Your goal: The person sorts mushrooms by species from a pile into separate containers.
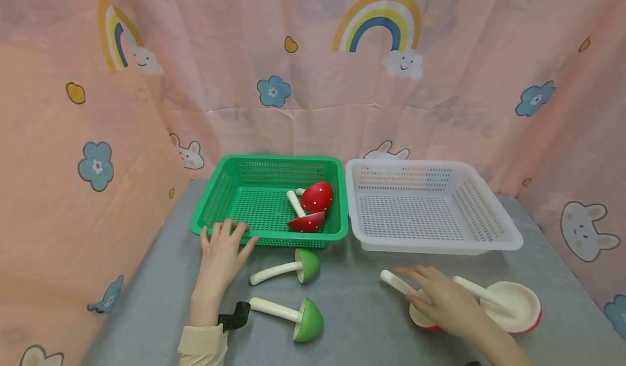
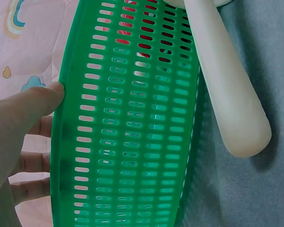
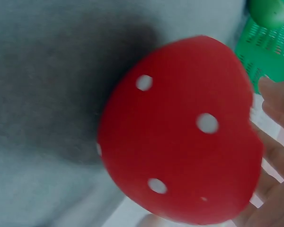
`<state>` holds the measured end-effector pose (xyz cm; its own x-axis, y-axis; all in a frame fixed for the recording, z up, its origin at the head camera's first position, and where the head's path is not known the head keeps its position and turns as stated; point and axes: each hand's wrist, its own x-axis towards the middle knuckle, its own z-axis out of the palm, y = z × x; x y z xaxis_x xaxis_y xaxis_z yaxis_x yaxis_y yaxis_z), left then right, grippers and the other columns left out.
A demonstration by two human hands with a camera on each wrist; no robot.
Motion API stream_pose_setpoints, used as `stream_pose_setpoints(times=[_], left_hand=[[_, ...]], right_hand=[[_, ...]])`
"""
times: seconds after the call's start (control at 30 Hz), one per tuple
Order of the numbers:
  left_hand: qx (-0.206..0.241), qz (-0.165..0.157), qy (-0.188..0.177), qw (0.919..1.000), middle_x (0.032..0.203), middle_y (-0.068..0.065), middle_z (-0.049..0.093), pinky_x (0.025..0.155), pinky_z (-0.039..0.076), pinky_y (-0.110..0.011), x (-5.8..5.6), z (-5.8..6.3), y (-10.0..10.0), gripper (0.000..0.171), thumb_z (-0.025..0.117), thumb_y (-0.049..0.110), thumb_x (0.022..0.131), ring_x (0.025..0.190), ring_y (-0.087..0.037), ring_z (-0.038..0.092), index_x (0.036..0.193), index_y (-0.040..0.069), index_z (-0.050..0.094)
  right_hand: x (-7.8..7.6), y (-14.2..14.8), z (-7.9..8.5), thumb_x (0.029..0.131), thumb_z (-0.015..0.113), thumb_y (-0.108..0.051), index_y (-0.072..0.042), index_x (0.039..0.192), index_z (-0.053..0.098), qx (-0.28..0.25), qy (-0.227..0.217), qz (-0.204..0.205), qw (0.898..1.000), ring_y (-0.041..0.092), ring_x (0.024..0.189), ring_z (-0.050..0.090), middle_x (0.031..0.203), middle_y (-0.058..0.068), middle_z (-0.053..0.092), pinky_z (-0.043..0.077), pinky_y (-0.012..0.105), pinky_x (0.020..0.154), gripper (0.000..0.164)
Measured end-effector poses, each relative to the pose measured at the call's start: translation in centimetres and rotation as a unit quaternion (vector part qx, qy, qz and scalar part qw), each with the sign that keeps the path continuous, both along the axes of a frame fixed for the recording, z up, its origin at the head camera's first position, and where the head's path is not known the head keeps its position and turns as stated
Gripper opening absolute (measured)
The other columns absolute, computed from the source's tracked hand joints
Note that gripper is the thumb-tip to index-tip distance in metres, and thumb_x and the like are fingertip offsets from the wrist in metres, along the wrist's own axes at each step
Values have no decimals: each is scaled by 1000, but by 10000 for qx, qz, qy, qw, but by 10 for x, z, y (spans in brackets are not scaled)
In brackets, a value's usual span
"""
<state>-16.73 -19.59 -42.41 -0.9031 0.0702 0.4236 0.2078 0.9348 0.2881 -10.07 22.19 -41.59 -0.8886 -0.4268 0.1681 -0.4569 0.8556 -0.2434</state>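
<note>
"Start at the left: what's that hand doing?"

"The left hand (image 1: 220,257) is clamped on the green basket (image 1: 281,238) at its near rim, by the left corner, fingers hooked over. I'd keep that grip light, just enough to stop any sliding."

"Next along?"

"Two green mushrooms (image 1: 309,265) lie on the table (image 1: 362,322) in front, caps to the right. The red pair (image 1: 318,196) sits inside, at the basket's right end."

"And the right hand (image 1: 442,301)?"

"It's over the near red mushroom (image 1: 395,282), in front of the white basket (image 1: 440,245). Finger and thumb are apart across the stem; whether they pinch it, I can't tell. The last red mushroom (image 1: 511,306) is just to the right, cap cupped upward."

"How would you take it?"

"Pinch the stem close to the cap, where the weight probably sits, and raise it straight up so its neighbour isn't nudged."

"And room to move?"

"Bare table between the green caps and this stem gives a path leftward. If the green basket is where it belongs, as the reds inside suggest, I'd clear the near rim and the side rim beside the white basket; the left half shows bare floor."
</note>
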Motion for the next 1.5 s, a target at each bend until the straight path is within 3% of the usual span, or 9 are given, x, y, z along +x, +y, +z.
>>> stream_pose_setpoints(times=[0.23, 0.47, 0.73, 1.1, 1.33, 1.5], left_hand=[[0, 10, -35, 10000, 109, -12, 58, 107, 20, -72, 0, 0, 0, 26, 69, 36, 88, 112, -38, 49, 105, 17, 65], [8, 3, 1, 10000, 108, -11, 58, 107, 20, -72, -1, 0, 0, 27, 69, 37, 88, 113, -37, 48, 106, 17, 65], [-16, -4, -33, 10000, 109, -11, 58, 107, 20, -72, -1, -1, 0, 27, 69, 37, 88, 114, -37, 48, 106, 17, 65], [43, -5, -42, 10000, 108, -11, 58, 108, 18, -71, 0, 1, 0, 26, 69, 36, 89, 113, -37, 48, 106, 17, 65], [11, 9, -73, 10000, 109, -11, 58, 108, 19, -71, 0, 1, 0, 28, 68, 37, 89, 113, -36, 48, 107, 17, 65], [-9, 11, -37, 10000, 108, -11, 58, 108, 19, -71, 0, 1, 0, 28, 68, 36, 89, 113, -36, 48, 108, 16, 65]], right_hand=[[-1, 1, -15, 75, 79, -15, -25, 123, 62, 230, 566, 263, 9978, 4, 85, 57, 108, -8, 65, 47, 24, 60, 52], [-2, 2, -19, 72, 78, -8, -24, 124, 61, 286, 363, 281, 9985, 2, 78, 50, 105, -8, 64, 38, 18, 53, 57], [-3, 2, -21, 69, 76, -3, -26, 123, 61, 216, 440, 329, 9983, 0, 75, 46, 102, -12, 61, 35, 17, 53, 61], [-5, -5, -17, 74, 78, -7, -30, 127, 58, -10, 428, 369, 9984, -1, 86, 53, 108, -15, 62, 47, 21, 63, 61], [-6, -17, -6, 79, 75, -6, -32, 132, 54, -330, 186, 517, 9979, -2, 83, 47, 109, -17, 59, 42, 18, 61, 62], [-9, -28, 1, 79, 74, -5, -32, 130, 55, -550, 309, 605, 9962, -2, 83, 48, 109, -18, 58, 42, 16, 63, 61]])
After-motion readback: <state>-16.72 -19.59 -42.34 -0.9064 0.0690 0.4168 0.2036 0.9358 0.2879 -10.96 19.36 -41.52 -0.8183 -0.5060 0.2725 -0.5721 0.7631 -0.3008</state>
